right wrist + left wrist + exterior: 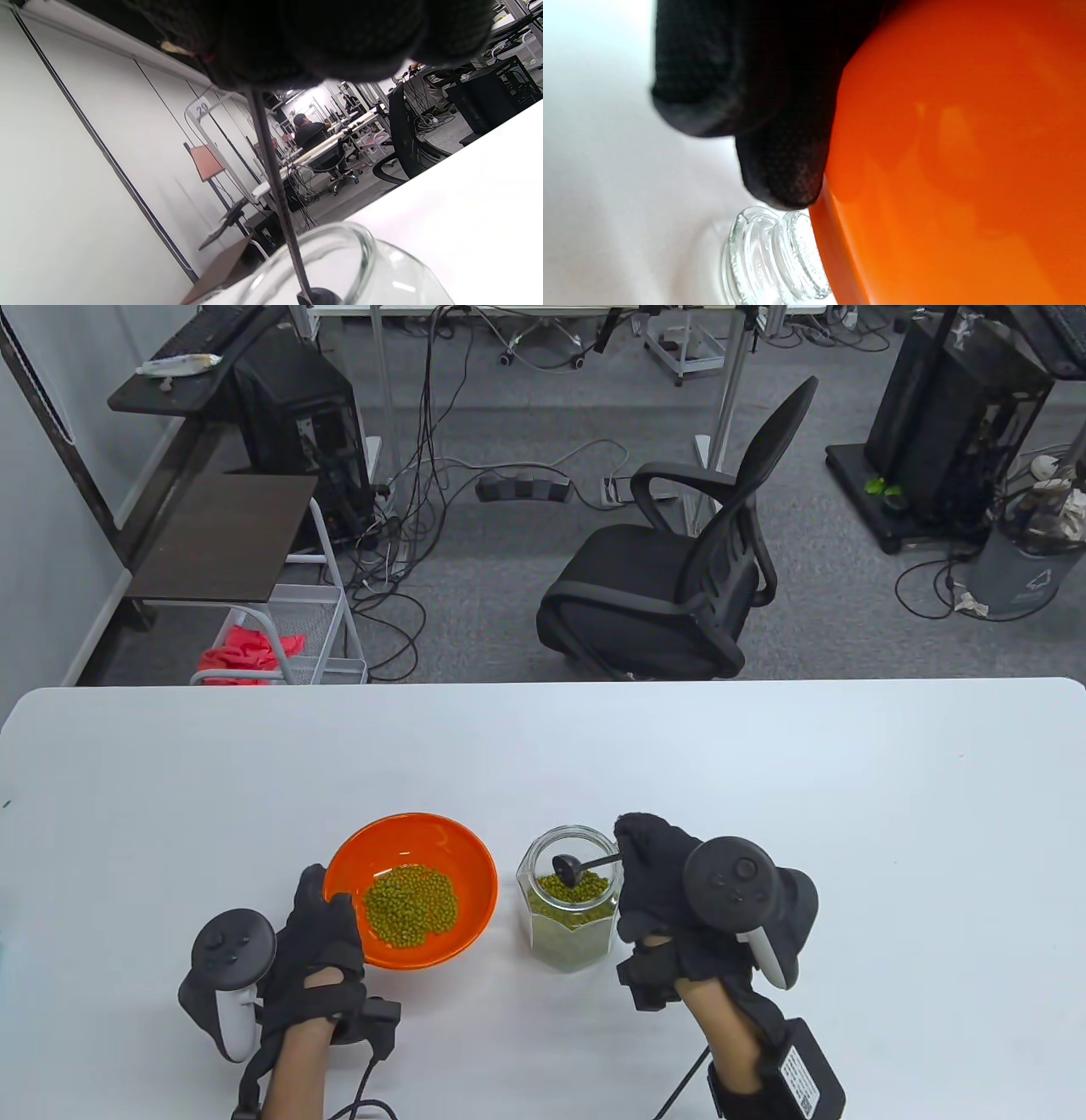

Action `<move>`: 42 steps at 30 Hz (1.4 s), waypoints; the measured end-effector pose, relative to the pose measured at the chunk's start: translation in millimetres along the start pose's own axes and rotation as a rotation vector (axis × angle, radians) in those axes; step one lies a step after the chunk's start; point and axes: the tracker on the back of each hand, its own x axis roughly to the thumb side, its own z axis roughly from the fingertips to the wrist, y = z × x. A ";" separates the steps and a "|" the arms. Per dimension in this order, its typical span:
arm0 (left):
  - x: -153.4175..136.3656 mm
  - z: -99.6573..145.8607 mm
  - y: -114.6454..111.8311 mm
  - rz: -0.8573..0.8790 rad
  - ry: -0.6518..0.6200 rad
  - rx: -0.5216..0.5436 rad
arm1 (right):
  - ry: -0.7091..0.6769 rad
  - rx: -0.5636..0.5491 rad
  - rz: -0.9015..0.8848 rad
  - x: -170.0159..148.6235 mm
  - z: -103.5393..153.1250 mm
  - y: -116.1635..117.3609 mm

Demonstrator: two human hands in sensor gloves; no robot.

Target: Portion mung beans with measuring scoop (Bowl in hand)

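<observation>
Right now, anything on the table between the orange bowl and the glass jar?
Nothing: in the table view only bare white table separates the orange bowl from the glass jar.

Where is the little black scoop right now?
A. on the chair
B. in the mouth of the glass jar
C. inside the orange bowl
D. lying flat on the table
B: the right hand holds the scoop by its handle, its head inside the glass jar above the beans.
</observation>
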 end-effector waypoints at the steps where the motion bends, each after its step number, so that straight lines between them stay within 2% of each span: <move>1: 0.0 0.1 -0.1 0.000 0.000 -0.001 | 0.005 0.012 0.010 -0.5 -2.4 3.9; 10: 0.1 -0.1 -0.5 -0.004 -0.004 -0.004 | 0.013 0.118 0.099 -2.3 -10.9 38.0; 17: 0.1 -0.2 -0.8 -0.008 -0.005 -0.003 | 0.112 0.229 -0.105 -15.1 -18.3 39.8; 27: 0.3 -0.3 -2.2 -0.012 -0.006 -0.005 | 0.261 0.202 -0.359 -50.7 -21.1 29.5; 42: 0.3 -0.4 -3.8 -0.024 -0.001 -0.004 | 0.360 0.151 -0.582 -85.2 -21.7 12.9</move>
